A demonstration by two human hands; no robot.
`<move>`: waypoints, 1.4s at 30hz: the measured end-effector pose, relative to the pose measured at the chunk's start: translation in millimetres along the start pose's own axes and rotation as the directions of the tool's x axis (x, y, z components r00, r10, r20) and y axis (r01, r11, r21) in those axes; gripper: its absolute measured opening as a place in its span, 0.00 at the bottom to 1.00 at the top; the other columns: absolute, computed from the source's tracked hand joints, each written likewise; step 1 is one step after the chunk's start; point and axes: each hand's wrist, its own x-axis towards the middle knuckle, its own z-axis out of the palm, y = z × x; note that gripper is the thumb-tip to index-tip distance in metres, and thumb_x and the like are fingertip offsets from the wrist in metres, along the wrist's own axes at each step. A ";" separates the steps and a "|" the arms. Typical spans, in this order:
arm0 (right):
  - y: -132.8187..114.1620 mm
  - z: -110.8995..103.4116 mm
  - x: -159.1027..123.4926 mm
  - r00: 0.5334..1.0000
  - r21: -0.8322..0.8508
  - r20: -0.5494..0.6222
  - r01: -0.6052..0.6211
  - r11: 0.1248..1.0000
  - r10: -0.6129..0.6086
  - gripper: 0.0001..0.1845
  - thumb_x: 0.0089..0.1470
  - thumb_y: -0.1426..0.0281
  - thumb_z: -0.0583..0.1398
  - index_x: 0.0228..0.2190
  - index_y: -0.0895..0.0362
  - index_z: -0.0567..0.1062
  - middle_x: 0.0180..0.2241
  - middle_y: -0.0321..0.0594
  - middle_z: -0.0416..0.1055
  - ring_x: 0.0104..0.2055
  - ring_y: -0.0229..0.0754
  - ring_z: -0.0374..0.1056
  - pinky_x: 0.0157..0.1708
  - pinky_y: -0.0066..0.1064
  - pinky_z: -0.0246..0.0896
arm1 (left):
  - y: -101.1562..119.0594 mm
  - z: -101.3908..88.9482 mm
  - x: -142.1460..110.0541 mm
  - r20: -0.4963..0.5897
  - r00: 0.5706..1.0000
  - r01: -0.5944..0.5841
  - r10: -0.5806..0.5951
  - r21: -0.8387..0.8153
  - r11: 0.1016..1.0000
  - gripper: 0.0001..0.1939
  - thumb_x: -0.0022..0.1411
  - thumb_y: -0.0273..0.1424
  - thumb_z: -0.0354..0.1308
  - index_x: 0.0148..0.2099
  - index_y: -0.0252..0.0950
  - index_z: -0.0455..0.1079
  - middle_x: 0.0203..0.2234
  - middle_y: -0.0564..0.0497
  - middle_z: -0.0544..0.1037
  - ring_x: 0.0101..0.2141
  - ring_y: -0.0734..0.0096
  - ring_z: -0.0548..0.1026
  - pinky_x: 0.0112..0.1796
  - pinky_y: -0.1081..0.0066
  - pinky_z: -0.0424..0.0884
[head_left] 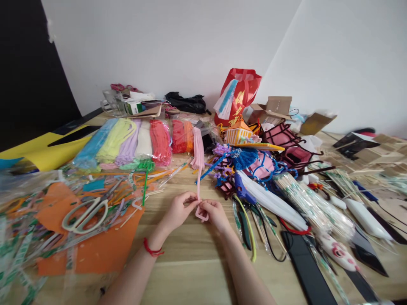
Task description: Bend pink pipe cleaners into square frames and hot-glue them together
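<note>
Between my two hands is a pink pipe cleaner, its lower end bent into a small angular loop and its upper part standing straight up. My left hand pinches it from the left, just above the loop. On the other side my right hand has its fingers closed on the bent part. Behind, a bundle of pink pipe cleaners lies close to the tip of the held one. White-handled scissors rest on orange sheets to the left.
Bagged pipe cleaners in several colours line the back. Rightward lie a purple glue gun, bundled sticks, a black phone and blue pipe-cleaner work. A red bag stands by the wall. Scraps cover the left.
</note>
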 end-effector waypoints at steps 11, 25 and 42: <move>4.9 -1.4 -1.8 0.999 -0.006 0.032 -0.016 1.000 0.016 0.12 0.38 0.65 0.61 0.14 0.60 0.71 0.13 0.37 0.68 0.15 0.32 0.58 0.16 0.24 0.48 | -1.9 -4.0 0.6 0.018 0.995 0.099 -0.098 -0.106 0.989 0.04 0.52 0.29 0.59 0.32 0.33 0.72 0.28 0.49 0.79 0.30 0.69 0.76 0.34 0.71 0.74; 6.2 0.1 -1.9 0.997 -0.095 0.073 -0.024 0.995 0.031 0.11 0.38 0.67 0.62 0.13 0.60 0.71 0.13 0.36 0.68 0.15 0.31 0.56 0.18 0.24 0.46 | -1.9 -10.9 3.7 -0.044 0.980 0.179 -0.192 -0.213 0.961 0.03 0.50 0.27 0.59 0.31 0.33 0.71 0.25 0.50 0.79 0.27 0.69 0.78 0.31 0.70 0.75; 0.6 -6.1 -4.9 0.983 0.024 0.176 -0.066 0.998 0.061 0.14 0.41 0.62 0.65 0.19 0.61 0.74 0.16 0.36 0.69 0.17 0.31 0.58 0.18 0.24 0.49 | 8.8 -14.5 3.8 0.162 0.973 0.182 -0.163 -0.109 0.977 0.07 0.53 0.30 0.58 0.30 0.32 0.74 0.25 0.51 0.78 0.27 0.72 0.73 0.30 0.74 0.68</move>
